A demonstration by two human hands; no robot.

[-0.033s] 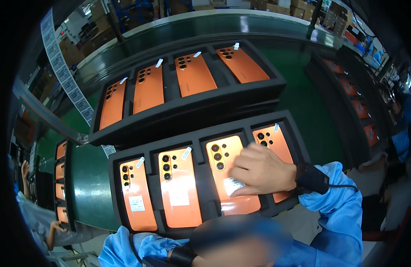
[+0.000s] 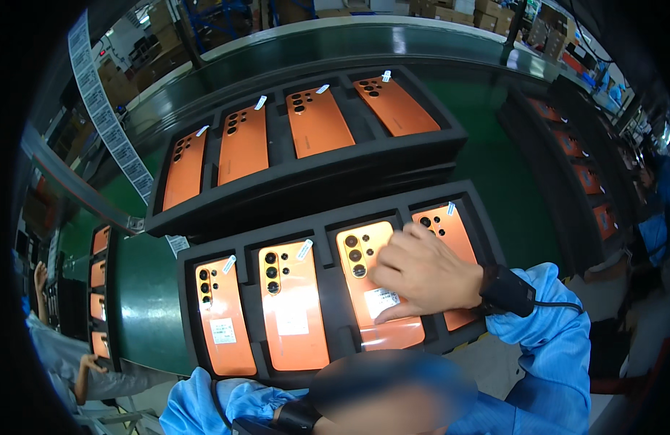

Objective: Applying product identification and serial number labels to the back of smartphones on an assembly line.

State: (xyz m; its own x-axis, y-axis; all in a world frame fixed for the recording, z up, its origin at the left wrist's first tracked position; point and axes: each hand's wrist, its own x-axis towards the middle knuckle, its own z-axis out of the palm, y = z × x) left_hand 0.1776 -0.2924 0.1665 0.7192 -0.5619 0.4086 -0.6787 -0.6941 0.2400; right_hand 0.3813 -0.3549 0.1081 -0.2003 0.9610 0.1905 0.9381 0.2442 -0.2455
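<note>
My right hand [image 2: 426, 272] is over the third orange phone [image 2: 353, 239] from the left in the near black foam tray [image 2: 255, 337]. Its fingers are curled, and the thumb lies along the lower edge of a white label [image 2: 378, 296] on the phone's back. What the fingers hold, if anything, is hidden under the hand. The fourth phone [image 2: 462, 250] is partly covered by this hand and wrist. To the left lie two more orange phones, one at the end [image 2: 230, 355] and one beside it [image 2: 299, 351], each with a white label. My left sleeve [image 2: 190, 406] enters at the bottom; a blurred patch hides the left hand's fingers.
Behind stands a raised black foam tray [image 2: 306, 177] with several orange phones, on a green work surface [image 2: 150, 319]. More phone trays stand at the right [image 2: 545, 167] and left [image 2: 114, 326]. A co-worker's hand [image 2: 92, 365] is at far left. A label strip [image 2: 106, 101] hangs beside the rear tray.
My right hand has shifted very slightly on the third phone, its fingertips a little to the left. The phones and trays stay where they were.
</note>
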